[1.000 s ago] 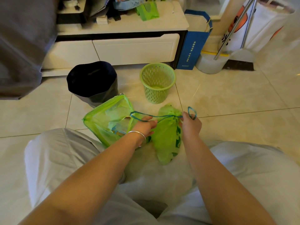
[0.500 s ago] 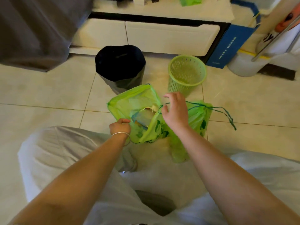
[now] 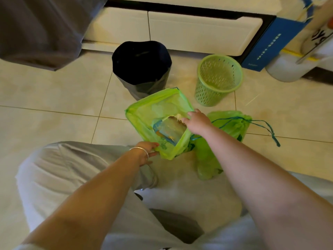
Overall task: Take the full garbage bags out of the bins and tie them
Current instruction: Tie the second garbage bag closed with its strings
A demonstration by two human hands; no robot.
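Note:
Two green garbage bags lie on the tiled floor in front of my knees. The left bag [image 3: 144, 112] gapes wide, with packaging showing inside. My left hand [image 3: 146, 150] pinches its near rim. My right hand [image 3: 197, 120] rests on its right rim, fingers curled over the edge. The right bag [image 3: 227, 127] is cinched at the top, and its blue drawstring [image 3: 266, 128] trails loose to the right. Behind them stand a green mesh bin [image 3: 219, 79], which holds no bag, and a bin lined with a black bag [image 3: 141, 64].
A white low cabinet [image 3: 198, 29] runs along the back. A blue paper bag [image 3: 270, 44] and a white round base [image 3: 284, 71] stand at the right. Grey fabric [image 3: 41, 27] hangs at the upper left. My legs in light trousers fill the foreground.
My right hand let go of the cinched bag's drawstring and moved left to the gaping bag's rim. My left hand shifted down to that bag's near edge. The camera tilted closer.

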